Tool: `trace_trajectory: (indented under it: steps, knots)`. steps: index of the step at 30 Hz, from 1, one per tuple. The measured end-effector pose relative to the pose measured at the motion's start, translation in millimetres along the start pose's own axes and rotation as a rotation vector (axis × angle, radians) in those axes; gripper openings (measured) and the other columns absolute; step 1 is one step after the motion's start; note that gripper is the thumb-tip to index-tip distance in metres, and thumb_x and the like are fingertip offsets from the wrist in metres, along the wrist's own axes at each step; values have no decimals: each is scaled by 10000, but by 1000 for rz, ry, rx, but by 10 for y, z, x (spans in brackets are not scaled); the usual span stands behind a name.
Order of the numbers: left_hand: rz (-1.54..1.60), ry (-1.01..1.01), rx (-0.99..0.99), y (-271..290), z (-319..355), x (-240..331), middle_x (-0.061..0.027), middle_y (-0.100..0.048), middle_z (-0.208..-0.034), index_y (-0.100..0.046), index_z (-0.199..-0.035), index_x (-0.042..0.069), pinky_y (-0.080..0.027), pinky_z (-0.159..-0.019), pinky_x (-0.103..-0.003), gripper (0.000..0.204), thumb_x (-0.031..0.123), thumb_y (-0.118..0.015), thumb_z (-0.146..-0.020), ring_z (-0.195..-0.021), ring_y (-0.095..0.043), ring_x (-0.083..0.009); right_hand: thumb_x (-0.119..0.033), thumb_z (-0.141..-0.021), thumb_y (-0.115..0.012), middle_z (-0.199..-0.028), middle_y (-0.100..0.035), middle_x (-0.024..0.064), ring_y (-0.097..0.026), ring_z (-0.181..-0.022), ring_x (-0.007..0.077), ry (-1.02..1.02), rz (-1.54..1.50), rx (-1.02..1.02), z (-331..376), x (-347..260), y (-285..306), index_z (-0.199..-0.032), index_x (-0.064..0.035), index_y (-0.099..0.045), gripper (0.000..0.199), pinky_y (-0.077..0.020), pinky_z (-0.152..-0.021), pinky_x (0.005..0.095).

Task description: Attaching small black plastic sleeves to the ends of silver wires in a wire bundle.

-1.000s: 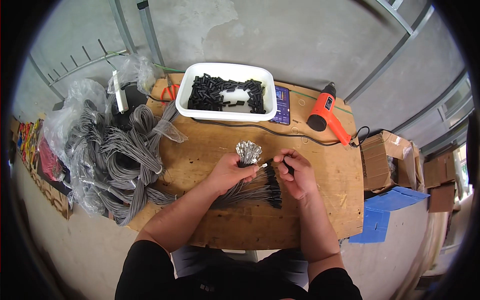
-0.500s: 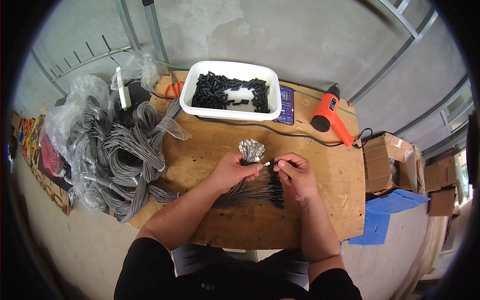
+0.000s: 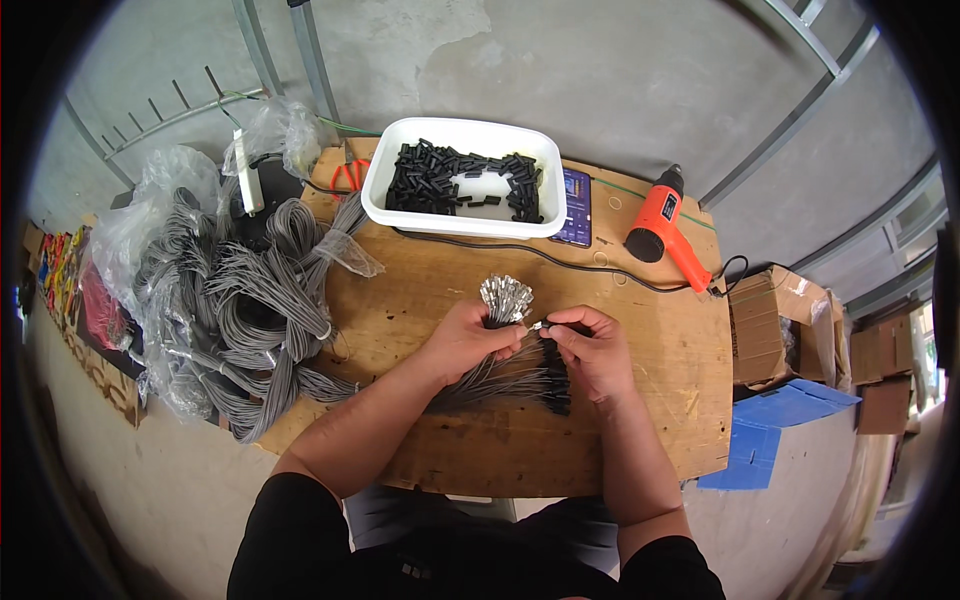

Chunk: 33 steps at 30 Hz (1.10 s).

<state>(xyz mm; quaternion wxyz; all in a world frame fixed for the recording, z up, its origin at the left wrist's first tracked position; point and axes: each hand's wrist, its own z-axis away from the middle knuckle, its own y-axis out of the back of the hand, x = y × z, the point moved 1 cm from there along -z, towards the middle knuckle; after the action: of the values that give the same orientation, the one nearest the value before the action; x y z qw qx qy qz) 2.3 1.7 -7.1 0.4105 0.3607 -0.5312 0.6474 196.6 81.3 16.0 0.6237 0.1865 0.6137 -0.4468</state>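
My left hand (image 3: 462, 342) is closed around a bundle of grey wires whose silver metal terminals (image 3: 506, 298) fan out above the fist. One terminal pokes out to the right, between thumb and forefinger. At its tip, my right hand (image 3: 592, 352) pinches a small black sleeve (image 3: 549, 326), partly hidden by the fingers. Below the hands, thin grey wires (image 3: 490, 388) spread over the wooden table, and a row of black-sleeved ends (image 3: 556, 388) lies under the right hand. Behind stands a white plastic tub (image 3: 455, 228) holding many loose black sleeves (image 3: 430, 178).
Coiled grey wire bundles (image 3: 265, 300) and clear plastic bags fill the left side. An orange heat gun (image 3: 668, 228) lies at the back right, its black cable (image 3: 530, 252) crossing the table. A phone (image 3: 577, 215) and red-handled tool (image 3: 348, 178) flank the tub. Cardboard boxes (image 3: 757, 325) stand right.
The hands hold nearly the same pose at the same spot. The whole view shifts very slightly; nothing is taken up or let go.
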Motion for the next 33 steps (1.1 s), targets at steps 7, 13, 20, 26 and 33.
trace_trajectory:
  steps: [7,13,20,26,33]
  knots:
    - [-51,11,-26,-11,-1,22,-56,-661,-785,-660,-933,-13,-486,-594,-240,150,114,-729,-895,-669,-599,-104,-22,-898,-702,-874,-713,50,-463,-592,11,-24,-27,33,7,-2,8,-1024,-10,-695,127,-328,-505,156]
    - [-87,15,-69,-24,17,77,-45,-661,-782,-664,-908,-7,-474,-589,-239,126,112,-706,-901,-669,-595,-102,-2,-904,-690,-830,-673,-1,-473,-610,8,13,-52,-6,0,37,36,-1010,-17,-711,109,-345,-520,151]
    - [-83,30,-71,-26,14,68,-47,-664,-786,-664,-914,-8,-476,-597,-241,122,107,-703,-902,-675,-596,-104,32,-906,-671,-821,-660,-3,-480,-620,13,39,18,-2,14,24,4,-1012,0,-712,118,-356,-532,164]
    - [-73,24,-55,-8,-3,23,-64,-674,-826,-669,-961,-21,-509,-623,-248,143,109,-701,-910,-696,-624,-120,37,-906,-669,-826,-659,-4,-485,-629,10,59,53,7,22,6,31,-1018,2,-713,126,-356,-535,163]
    - [-108,14,-50,13,-2,6,-79,-679,-831,-668,-961,-29,-519,-612,-258,159,119,-703,-915,-702,-635,-126,-47,-937,-656,-868,-680,48,-459,-596,35,-30,-99,-32,0,-77,28,-1097,23,-666,174,-314,-484,172]
